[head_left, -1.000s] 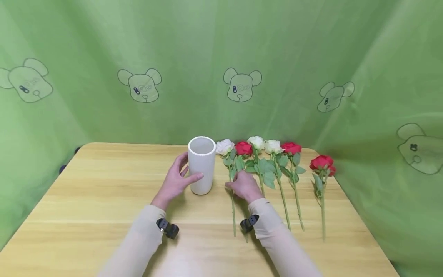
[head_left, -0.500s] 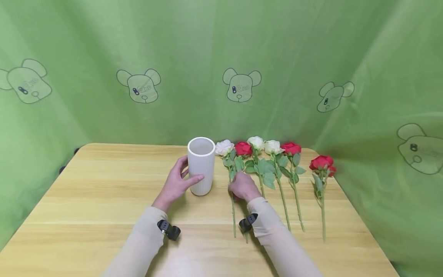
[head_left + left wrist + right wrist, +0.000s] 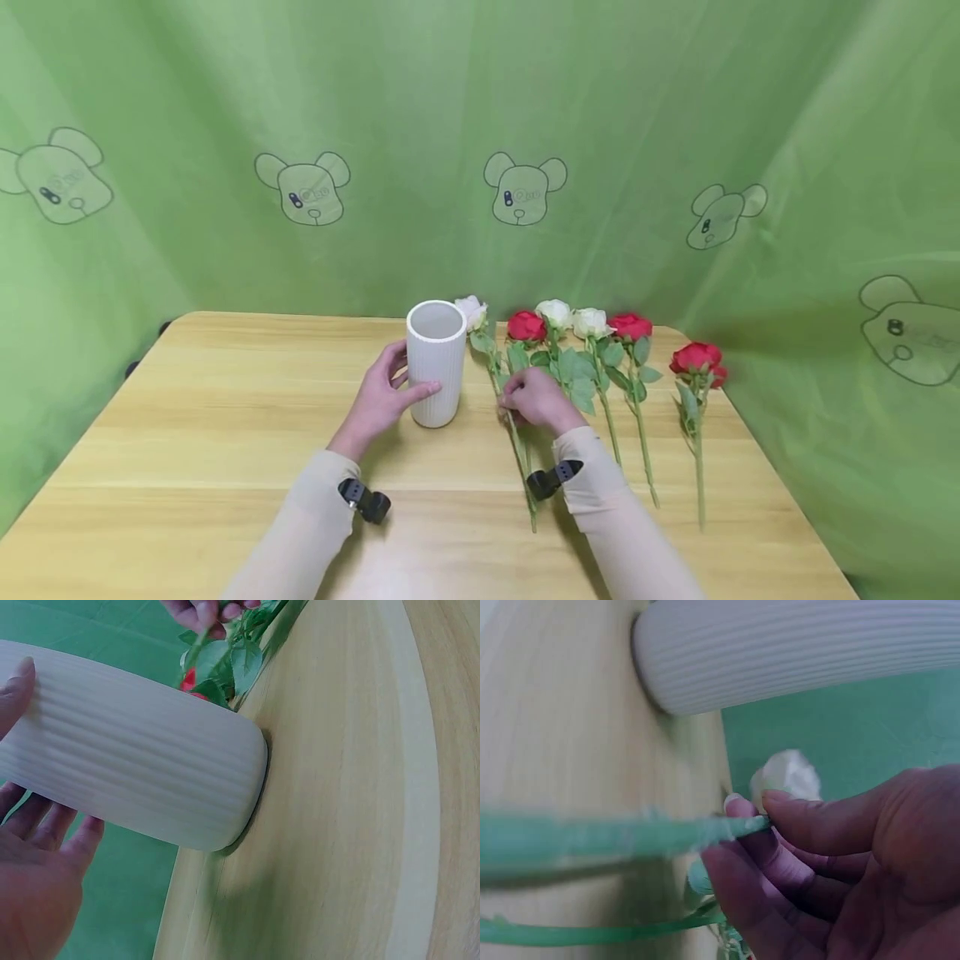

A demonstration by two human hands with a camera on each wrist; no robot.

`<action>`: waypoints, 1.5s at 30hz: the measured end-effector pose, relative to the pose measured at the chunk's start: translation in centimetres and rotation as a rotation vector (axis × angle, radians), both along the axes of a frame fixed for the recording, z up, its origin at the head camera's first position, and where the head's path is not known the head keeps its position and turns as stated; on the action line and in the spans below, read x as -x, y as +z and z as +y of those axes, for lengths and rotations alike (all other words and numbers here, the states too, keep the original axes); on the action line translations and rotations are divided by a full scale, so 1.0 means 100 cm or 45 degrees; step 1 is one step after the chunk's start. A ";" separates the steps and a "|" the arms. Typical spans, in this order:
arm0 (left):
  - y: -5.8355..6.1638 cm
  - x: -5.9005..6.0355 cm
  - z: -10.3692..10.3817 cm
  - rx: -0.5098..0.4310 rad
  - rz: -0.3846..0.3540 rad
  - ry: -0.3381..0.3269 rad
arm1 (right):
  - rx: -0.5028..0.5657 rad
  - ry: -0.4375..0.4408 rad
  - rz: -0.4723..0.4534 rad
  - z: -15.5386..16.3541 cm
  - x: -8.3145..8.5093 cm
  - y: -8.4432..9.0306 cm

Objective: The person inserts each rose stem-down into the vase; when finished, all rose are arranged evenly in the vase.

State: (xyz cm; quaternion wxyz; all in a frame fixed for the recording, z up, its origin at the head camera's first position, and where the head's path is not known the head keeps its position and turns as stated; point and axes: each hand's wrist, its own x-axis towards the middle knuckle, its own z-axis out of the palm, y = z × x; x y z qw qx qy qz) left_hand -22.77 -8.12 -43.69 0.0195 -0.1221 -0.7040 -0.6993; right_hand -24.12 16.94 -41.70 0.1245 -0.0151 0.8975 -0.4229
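A white ribbed vase stands upright on the wooden table. My left hand curls around its left side, thumb across the front; the left wrist view shows the vase against my fingers. My right hand pinches the green stem of a white rose, whose stem is raised off the table and tilted, its head just right of the vase rim. In the right wrist view my fingers grip that stem, with the white bloom behind them.
Several more roses lie in a row right of the vase: a red rose, two white roses, a red one, and another red one near the right edge. A green printed cloth hangs behind.
My right hand closed on the leftmost white rose's stem and lifted it; its head swung left toward the vase rim. The left hand stayed on the vase.
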 end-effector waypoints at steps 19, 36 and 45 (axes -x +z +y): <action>-0.001 0.000 -0.002 0.018 0.010 -0.003 | 0.397 -0.060 0.050 0.016 -0.014 0.039; -0.002 0.003 -0.005 0.060 0.014 -0.020 | 0.535 -0.069 0.409 0.015 -0.017 0.059; 0.000 0.002 -0.004 0.064 0.018 -0.022 | 0.575 -0.091 0.510 0.011 -0.020 0.066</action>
